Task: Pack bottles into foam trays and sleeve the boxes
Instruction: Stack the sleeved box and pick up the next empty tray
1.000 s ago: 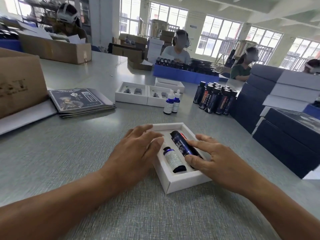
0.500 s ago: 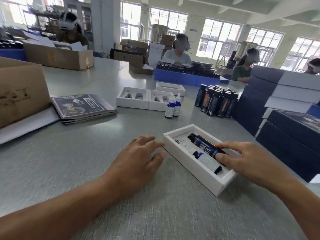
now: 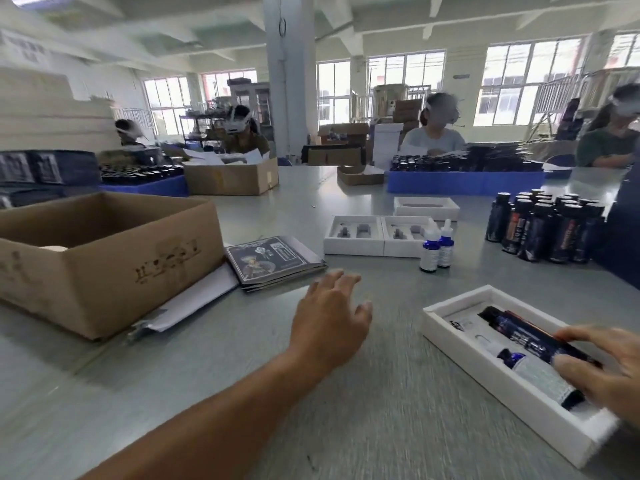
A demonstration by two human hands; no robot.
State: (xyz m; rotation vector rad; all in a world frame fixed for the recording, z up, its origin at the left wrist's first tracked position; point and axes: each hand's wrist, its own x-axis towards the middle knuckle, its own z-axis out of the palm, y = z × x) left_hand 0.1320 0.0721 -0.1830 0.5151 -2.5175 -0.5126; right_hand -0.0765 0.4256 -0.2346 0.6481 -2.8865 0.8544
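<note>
A white foam tray [image 3: 450,329] lies slanted on the grey table at the lower right. In it lie a dark labelled bottle [image 3: 519,332] and a small blue dropper bottle [image 3: 533,372], side by side. My right hand [image 3: 606,372] rests on the tray's near end, index finger and thumb pinched around the dark bottle's lower end. My left hand [image 3: 329,313] hovers open over the table, fingers spread, just short of a stack of flat printed sleeves [image 3: 273,261].
An open cardboard box [image 3: 104,258] stands at the left on white sheets. Behind are empty foam trays [image 3: 353,233], two dropper bottles [image 3: 434,245], a cluster of dark bottles [image 3: 543,230] and a blue crate [image 3: 464,181]. Other people work across the table.
The tray with both bottles has slid right under my right hand. My left hand left the tray and moved forward-left toward the sleeves. The view has swung left.
</note>
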